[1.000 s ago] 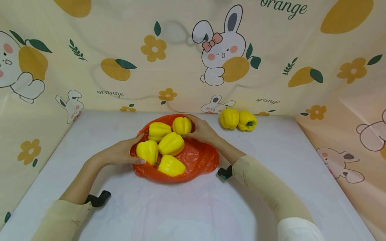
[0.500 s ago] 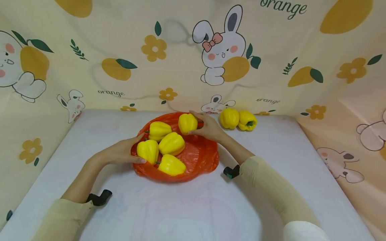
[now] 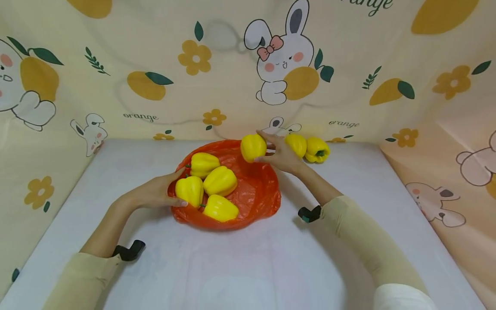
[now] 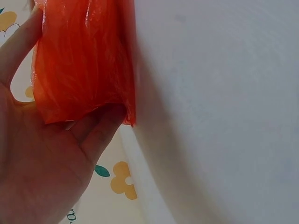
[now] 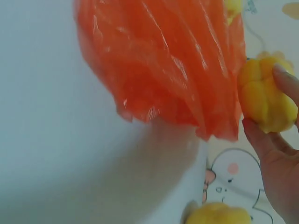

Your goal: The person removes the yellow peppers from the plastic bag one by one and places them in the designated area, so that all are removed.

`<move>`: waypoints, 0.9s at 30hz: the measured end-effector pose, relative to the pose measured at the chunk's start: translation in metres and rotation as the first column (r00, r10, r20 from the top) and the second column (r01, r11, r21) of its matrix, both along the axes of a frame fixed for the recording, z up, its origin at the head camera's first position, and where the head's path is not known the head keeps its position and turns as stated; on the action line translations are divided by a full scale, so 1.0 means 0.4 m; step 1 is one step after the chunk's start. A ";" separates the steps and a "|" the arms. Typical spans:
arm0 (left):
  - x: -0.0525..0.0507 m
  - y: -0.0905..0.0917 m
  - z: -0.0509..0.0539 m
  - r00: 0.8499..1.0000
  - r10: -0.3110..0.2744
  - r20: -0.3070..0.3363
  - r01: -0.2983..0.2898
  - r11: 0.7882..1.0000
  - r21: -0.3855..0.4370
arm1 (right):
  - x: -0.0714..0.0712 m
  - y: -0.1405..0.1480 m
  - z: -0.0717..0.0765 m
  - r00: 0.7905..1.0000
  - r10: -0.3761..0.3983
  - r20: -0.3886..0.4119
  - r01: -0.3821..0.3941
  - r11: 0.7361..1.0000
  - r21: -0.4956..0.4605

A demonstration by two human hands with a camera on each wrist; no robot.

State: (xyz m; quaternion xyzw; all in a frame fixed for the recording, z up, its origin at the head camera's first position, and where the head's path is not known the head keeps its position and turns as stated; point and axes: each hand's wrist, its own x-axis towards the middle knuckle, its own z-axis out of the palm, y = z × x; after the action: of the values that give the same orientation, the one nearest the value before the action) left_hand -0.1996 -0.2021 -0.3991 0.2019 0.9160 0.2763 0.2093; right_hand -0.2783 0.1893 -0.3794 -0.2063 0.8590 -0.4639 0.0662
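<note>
Four yellow peppers (image 3: 220,181) lie inside one red bag (image 3: 249,191); your left hand (image 3: 155,192) grips its left side. Your right hand (image 3: 283,155) holds one more pepper (image 3: 253,147), clamped between thumb and fingers, near the bag's far right rim. Two other peppers (image 3: 317,150) sit on the table (image 3: 248,267).

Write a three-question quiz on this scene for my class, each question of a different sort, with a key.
1. Count: apart from the held pepper in the right hand, how many yellow peppers lie inside the red bag?

2. True or false: the left hand is well clear of the red bag.

3. Choose: where on the table are the two loose peppers, outside the red bag?
A) At the far edge, to the right of the bag
B) At the near edge, in front of the bag
C) To the left of the bag

Key:
1. Four.
2. False; the left hand grips the bag's left side.
3. A.
</note>
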 end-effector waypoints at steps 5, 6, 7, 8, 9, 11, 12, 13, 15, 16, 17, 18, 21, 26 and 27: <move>-0.004 -0.001 -0.003 1.000 0.007 0.000 -0.007 1.000 0.009 | -0.009 0.041 0.008 0.999 -0.036 -0.020 0.036 0.999 0.005; -0.004 -0.001 -0.002 1.000 0.008 0.002 -0.008 1.000 0.011 | -0.010 0.051 0.010 0.999 -0.035 -0.027 0.035 0.999 -0.004; -0.004 0.000 -0.002 1.000 0.008 0.004 -0.008 1.000 0.014 | -0.010 0.060 0.012 0.999 -0.035 -0.033 0.034 0.999 -0.015; -0.004 0.000 -0.002 1.000 0.007 0.004 -0.007 1.000 0.017 | -0.009 0.071 0.015 0.999 -0.036 -0.041 0.035 0.999 -0.019; -0.004 0.001 -0.002 1.000 0.006 0.005 -0.006 1.000 0.018 | -0.007 0.080 0.019 0.998 -0.036 -0.046 0.035 0.999 -0.022; -0.004 0.001 -0.001 1.000 0.008 0.007 -0.008 1.000 0.019 | -0.003 0.099 0.029 0.998 -0.043 -0.046 0.042 0.999 -0.019; -0.003 0.002 0.000 1.000 0.008 0.008 -0.008 1.000 0.019 | -0.001 0.108 0.034 0.998 -0.050 -0.043 0.050 0.999 -0.013; -0.005 0.003 -0.001 1.000 0.006 0.007 -0.006 1.000 0.019 | 0.001 0.119 0.038 0.997 -0.063 -0.040 0.063 0.998 -0.008; -0.005 0.003 -0.001 1.000 0.007 0.006 -0.007 1.000 0.021 | 0.004 0.135 0.046 0.996 -0.085 -0.033 0.085 0.996 -0.006; -0.005 0.002 -0.001 1.000 0.006 0.005 -0.006 1.000 0.021 | 0.004 0.143 0.049 0.995 -0.092 -0.032 0.092 0.996 0.000; -0.005 0.002 -0.001 1.000 0.006 0.006 -0.006 1.000 0.022 | 0.003 0.150 0.052 0.995 -0.099 -0.031 0.099 0.995 0.009; -0.006 0.002 -0.002 1.000 0.004 0.008 -0.005 1.000 0.024 | 0.004 0.157 0.055 0.994 -0.108 -0.028 0.108 0.994 0.014; -0.007 0.000 -0.002 1.000 0.003 0.010 -0.003 1.000 0.023 | 0.005 0.179 0.066 0.991 -0.129 -0.016 0.130 0.991 0.039; -0.008 -0.003 -0.006 1.000 0.002 0.004 -0.003 0.999 0.033 | 0.005 0.220 0.079 0.986 -0.167 0.005 0.167 0.984 0.070; -0.009 -0.003 -0.007 1.000 0.001 0.005 -0.002 0.999 0.035 | 0.004 0.229 0.080 0.985 -0.172 0.006 0.172 0.983 0.071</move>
State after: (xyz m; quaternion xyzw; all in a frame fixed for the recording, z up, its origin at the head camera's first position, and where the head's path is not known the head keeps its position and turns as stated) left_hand -0.2030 -0.2031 -0.4021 0.2041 0.9107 0.2928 0.2078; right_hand -0.2767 0.2809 -0.3474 -0.1262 0.8889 -0.4388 0.0382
